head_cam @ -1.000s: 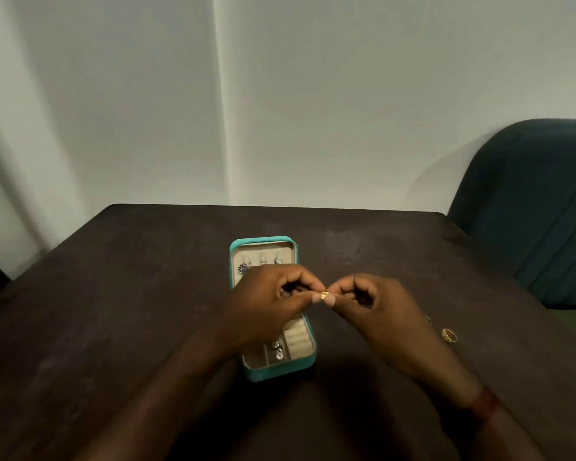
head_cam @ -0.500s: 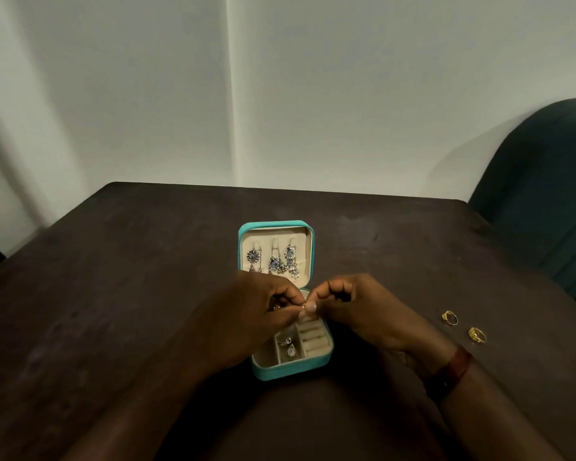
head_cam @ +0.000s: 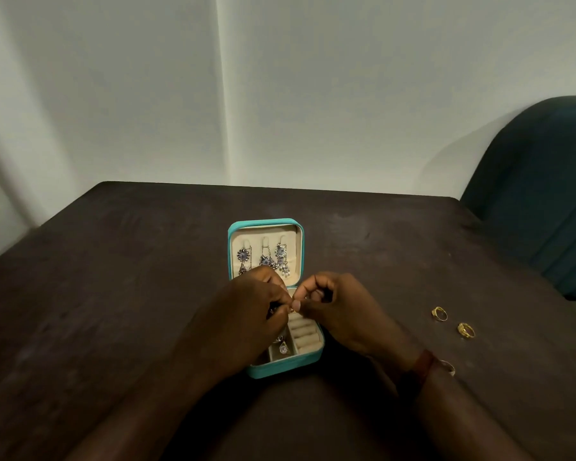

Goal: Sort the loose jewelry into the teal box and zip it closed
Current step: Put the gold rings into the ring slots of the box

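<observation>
Both my left hand [head_cam: 246,314] and right hand [head_cam: 336,307] have dropped lower over the open teal zip box [head_cam: 281,369], fingertips pinching a tiny gold piece [head_cam: 292,309] above its ring rolls; seating looks next. Two gold rings [head_cam: 439,313] wait loose on the dark table [head_cam: 113,277].

— What are the hands doing? — The left hand [head_cam: 246,314] and right hand [head_cam: 343,311] are meeting fingertip to fingertip over the open teal box [head_cam: 281,367], pinching a small gold piece [head_cam: 292,309]; earrings [head_cam: 263,257] are hanging in the lid.

— And beside them? — Two gold rings [head_cam: 451,322] are lying on the dark table [head_cam: 113,277], well apart from the box.
</observation>
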